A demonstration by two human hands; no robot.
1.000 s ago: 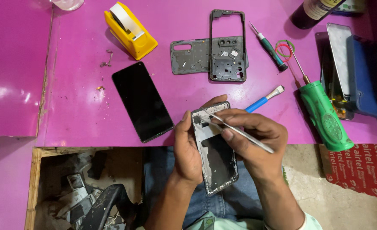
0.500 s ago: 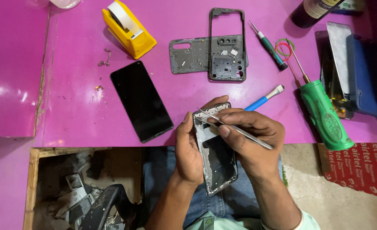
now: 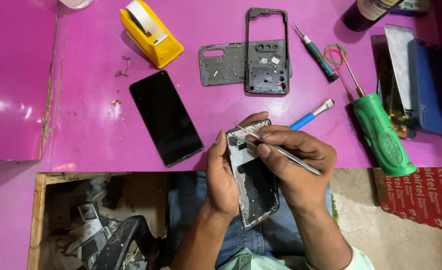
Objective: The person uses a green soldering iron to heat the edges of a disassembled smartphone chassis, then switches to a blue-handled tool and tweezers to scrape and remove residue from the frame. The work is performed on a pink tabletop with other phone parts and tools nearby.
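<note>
Down by the lap, just off the tabletop [image 3: 91, 125] edge, an opened phone frame [image 3: 253, 180] is gripped along its side by the left hand [image 3: 222, 175]. Tweezers [image 3: 281, 151] are pinched between the right hand [image 3: 293, 157] fingers, with the tips set at the frame's top end. Just beyond, a blue pry tool [image 3: 311, 116] is partly hidden behind the right hand, and a black screen [image 3: 166, 117] is laid face up. Farther back, a grey back cover [image 3: 226, 62], another frame [image 3: 266, 50], a yellow tape dispenser [image 3: 151, 32] and a green screwdriver [image 3: 378, 130] can be seen.
</note>
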